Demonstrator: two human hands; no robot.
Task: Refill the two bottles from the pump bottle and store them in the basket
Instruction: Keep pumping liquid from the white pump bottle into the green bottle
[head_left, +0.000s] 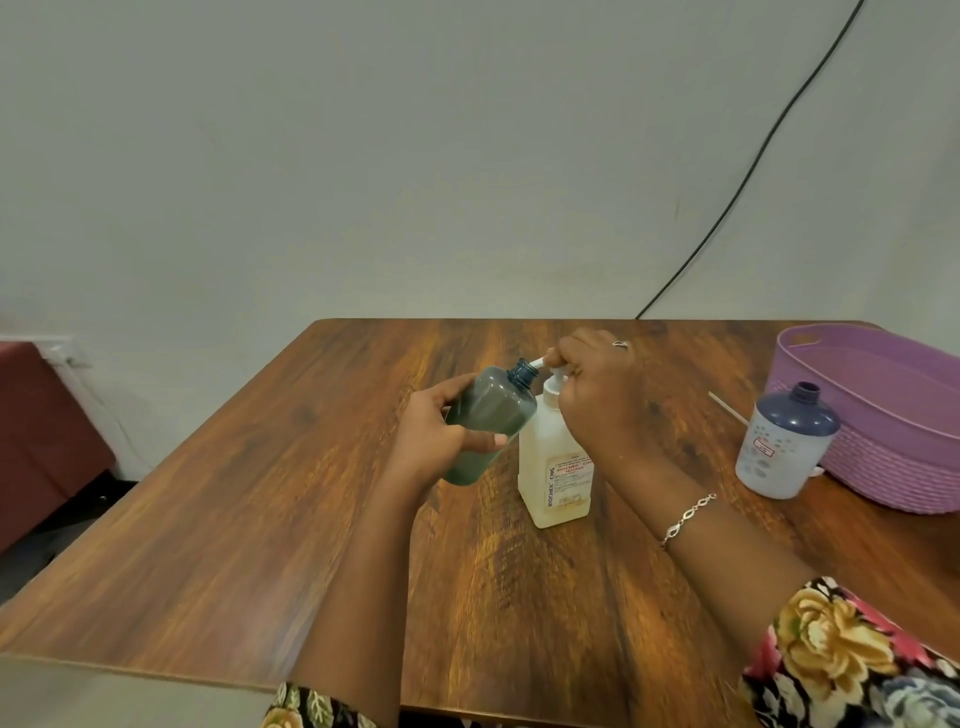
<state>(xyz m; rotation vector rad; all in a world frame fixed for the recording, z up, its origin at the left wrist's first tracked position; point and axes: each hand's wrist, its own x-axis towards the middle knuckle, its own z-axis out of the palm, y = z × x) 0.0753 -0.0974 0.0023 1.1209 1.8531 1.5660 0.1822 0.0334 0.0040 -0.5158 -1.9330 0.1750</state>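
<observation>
Pump bottle (556, 467) of pale liquid stood near the middle of a wooden table (260, 519) as a person's right hand (597, 395) curled over its pump head, apparently to press out a dose. The left hand (441, 436) gripped a dark teal bottle (488, 421) clear of the table, fingers wrapped round its body, tilting it so the open neck met the spout (537, 362), a hold seemingly meant to catch the liquid without spills. A second bottle (784, 447), white with a blue shoulder and also uncapped, waited upright just in front of the purple basket (893, 467) at the right, likely next in line. Neither bottle was yet in the basket.
</observation>
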